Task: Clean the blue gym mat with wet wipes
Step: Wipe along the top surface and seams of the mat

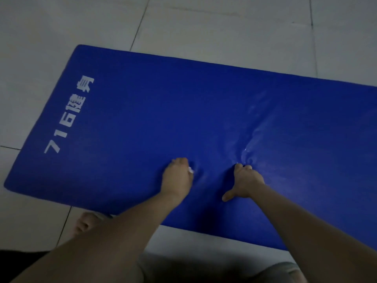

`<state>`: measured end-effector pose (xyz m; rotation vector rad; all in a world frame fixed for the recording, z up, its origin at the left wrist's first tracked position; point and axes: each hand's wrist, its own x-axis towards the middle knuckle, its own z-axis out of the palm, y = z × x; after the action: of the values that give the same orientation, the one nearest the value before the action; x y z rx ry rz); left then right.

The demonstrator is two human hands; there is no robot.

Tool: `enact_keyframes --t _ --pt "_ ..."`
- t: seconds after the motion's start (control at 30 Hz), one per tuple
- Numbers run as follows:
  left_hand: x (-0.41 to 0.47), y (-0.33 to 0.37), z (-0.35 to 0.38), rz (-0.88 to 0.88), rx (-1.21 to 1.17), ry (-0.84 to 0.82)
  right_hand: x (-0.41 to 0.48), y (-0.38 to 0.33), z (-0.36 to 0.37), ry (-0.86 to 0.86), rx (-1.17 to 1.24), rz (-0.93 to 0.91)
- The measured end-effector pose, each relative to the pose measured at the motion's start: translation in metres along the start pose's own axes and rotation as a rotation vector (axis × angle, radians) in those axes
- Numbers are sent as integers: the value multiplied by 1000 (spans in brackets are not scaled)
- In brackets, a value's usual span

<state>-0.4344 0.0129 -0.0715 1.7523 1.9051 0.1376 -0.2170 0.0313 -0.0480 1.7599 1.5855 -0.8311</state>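
The left hand (177,177) is curled around a white wet wipe (191,170) and pushes it down on the blue gym mat (142,111). Only a small bit of the wipe peeks out by the fingers.

A bare foot (85,222) sits on the floor just beside the near edge of the mat. The right hand (247,179) leans on the mat close by, with its thumb stuck out. I see nothing in it, and I cannot tell if its fingers are bent or flat.

The mat lies long from left to right, across the person. Shiny wet streaks (251,139) run away from the right hand, to the far right. The left part, out to the white print (69,117), looks dull and maybe still dry. The wipe hand is the one nearer that side, so I think it should rub left and away. Past the mat is pale tiled floor (204,27).
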Motion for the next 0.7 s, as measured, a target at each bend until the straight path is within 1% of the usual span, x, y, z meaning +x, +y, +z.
enact_keyframes --t 0.1,0.17,0.23,0.33,0.4,0.5,0.57,0.7 --pt "-10 47 33 240 38 -87 4 1 1 7 23 -7" --pt "-16 69 47 362 61 -191 7 1 2 41 57 -13" --pt "-15 74 50 455 104 -262 8 1 1 51 50 -15" --pt "-6 51 37 554 189 -284 6 -1 -2 -18 34 -11" --pt "-2 23 21 507 199 -251 4 -1 -4 -29 24 -18" --pt "1 -25 -10 371 213 -189 4 0 -6 -24 0 -35" --pt "3 -61 -36 192 218 -134 4 -1 -6 -27 -1 -42" --pt "4 -120 -74 -256 114 23 4 0 -5 -12 16 -38"
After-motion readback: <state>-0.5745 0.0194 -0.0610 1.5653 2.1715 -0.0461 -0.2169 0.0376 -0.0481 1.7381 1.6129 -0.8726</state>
